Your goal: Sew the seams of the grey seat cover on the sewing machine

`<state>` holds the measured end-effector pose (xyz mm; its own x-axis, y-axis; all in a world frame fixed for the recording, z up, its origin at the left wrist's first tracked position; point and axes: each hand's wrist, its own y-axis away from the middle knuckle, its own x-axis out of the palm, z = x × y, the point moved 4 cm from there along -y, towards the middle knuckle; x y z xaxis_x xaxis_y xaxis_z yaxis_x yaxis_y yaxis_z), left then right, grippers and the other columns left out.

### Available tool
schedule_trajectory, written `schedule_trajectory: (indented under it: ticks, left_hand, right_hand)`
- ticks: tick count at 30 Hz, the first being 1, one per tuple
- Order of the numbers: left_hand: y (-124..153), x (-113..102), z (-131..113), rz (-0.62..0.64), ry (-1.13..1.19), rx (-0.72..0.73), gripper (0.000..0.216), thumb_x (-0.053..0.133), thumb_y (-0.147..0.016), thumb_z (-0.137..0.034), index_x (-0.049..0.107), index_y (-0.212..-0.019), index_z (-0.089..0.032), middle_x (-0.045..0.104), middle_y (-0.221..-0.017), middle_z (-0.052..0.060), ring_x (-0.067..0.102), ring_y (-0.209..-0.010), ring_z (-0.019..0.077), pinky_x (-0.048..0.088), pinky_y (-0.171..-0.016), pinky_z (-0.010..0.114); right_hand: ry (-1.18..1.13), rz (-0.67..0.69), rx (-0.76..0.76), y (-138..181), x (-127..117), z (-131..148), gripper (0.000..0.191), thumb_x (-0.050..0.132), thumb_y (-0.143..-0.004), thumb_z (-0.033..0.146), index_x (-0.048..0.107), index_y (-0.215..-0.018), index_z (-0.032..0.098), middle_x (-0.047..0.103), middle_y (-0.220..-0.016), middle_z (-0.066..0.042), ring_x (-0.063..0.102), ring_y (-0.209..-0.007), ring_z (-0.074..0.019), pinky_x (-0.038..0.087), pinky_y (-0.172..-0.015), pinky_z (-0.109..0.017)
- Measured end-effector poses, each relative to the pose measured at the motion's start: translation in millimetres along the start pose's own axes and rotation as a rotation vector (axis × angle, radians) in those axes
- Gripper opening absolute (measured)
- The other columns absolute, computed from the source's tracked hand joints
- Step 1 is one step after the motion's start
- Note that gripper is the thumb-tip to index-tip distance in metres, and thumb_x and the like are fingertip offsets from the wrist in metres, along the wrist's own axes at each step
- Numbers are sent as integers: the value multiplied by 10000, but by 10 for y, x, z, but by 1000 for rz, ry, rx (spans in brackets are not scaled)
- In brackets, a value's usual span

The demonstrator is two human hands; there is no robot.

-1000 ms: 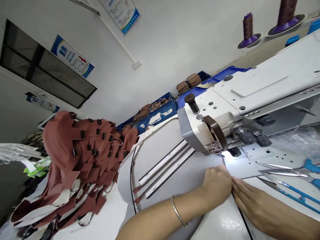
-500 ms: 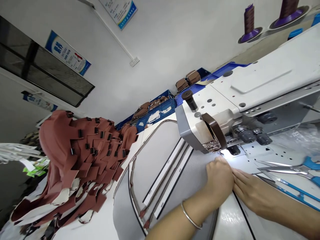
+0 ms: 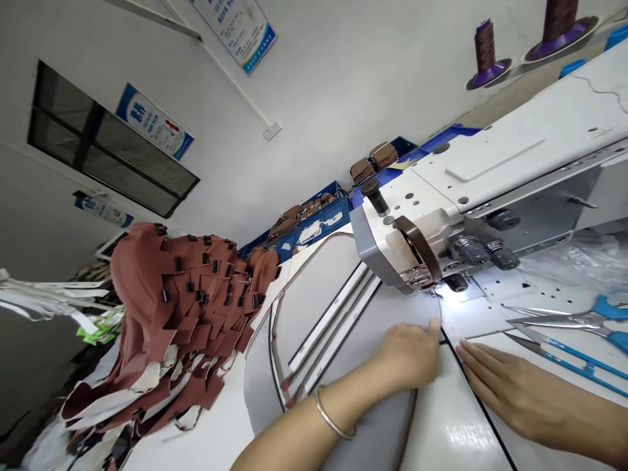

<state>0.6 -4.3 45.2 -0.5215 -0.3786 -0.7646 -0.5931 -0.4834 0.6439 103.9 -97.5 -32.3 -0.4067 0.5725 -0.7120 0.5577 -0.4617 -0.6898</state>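
Dominating the right side, the sewing machine (image 3: 490, 196) feeds the grey panel (image 3: 363, 333), which lies flat under its needle; the left hand (image 3: 409, 353) presses this panel with loose open fingers, the right hand (image 3: 495, 386) rests flat beside, grasping nothing; fingertips near the needle may get pricked, and uneven pressure could skew the seam.
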Motion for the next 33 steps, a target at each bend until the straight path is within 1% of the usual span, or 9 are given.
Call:
schedule_trajectory:
  ticks: [4,7,10,14,19,23,26,30,33]
  left_hand:
    - [-135,69,-147,-7,95,10,742,462,-784,-209,193,-1437,19,644,-1063,206,626,-913,288,473,-738,358]
    - [-199,87,-196,-45,183,9,694,446,-774,-187,267,-1412,17,652,-1046,203,630,-920,298,478,-749,367]
    - [-239,83,-165,-101,249,-8,661,439,-769,-174,309,-1394,-1,658,-1029,202,634,-908,312,482,-741,384]
    - [-314,76,-101,-132,320,-57,650,441,-775,-180,320,-1396,-30,655,-1045,206,635,-913,324,482,-744,398]
    - [-407,61,-29,-195,423,-107,669,408,-785,-173,275,-1422,-17,641,-1080,223,611,-991,344,468,-813,431]
    - [-479,100,28,-271,473,-152,640,375,-808,-188,293,-1418,-12,639,-1068,224,609,-985,339,459,-836,449]
    - [-531,154,11,-345,486,-191,637,377,-807,-193,306,-1418,-25,648,-1034,202,614,-959,327,462,-834,447]
    - [-398,262,-94,-440,513,-334,606,372,-806,-212,368,-1403,-111,641,-1053,162,611,-948,332,472,-825,476]
    - [-50,386,-166,-352,484,-380,713,435,-760,-265,306,-1448,-128,573,-1184,190,596,-960,385,472,-805,554]
  right_hand:
    - [-12,35,-9,-56,46,-18,282,429,-775,48,643,-957,27,666,-991,-232,611,-1005,-330,499,-872,-474]
    - [-28,57,-28,-102,51,-64,270,440,-776,44,651,-944,42,670,-956,-224,617,-987,-329,503,-870,-485]
    - [-39,69,-26,-139,57,-108,267,442,-775,38,653,-939,40,667,-966,-234,614,-998,-334,514,-856,-482]
    - [-28,30,7,-161,90,-155,269,439,-767,22,656,-924,37,672,-940,-237,620,-986,-330,517,-845,-483]
    - [-21,19,33,-141,201,-184,285,435,-783,34,649,-969,3,658,-1013,-256,607,-1032,-327,499,-890,-480]
    - [-19,2,52,-117,270,-203,277,426,-794,33,645,-956,-16,649,-1025,-273,599,-1044,-352,499,-883,-490]
    - [-27,-12,63,-98,290,-217,268,435,-806,39,638,-976,-4,649,-1044,-256,586,-1068,-340,496,-890,-480]
    - [-19,-15,52,-30,259,-237,320,409,-824,46,605,-1070,-12,640,-1091,-241,564,-1104,-308,498,-887,-455]
    - [-16,13,1,34,174,-197,327,423,-819,61,599,-1089,7,636,-1109,-228,568,-1092,-326,488,-881,-480]
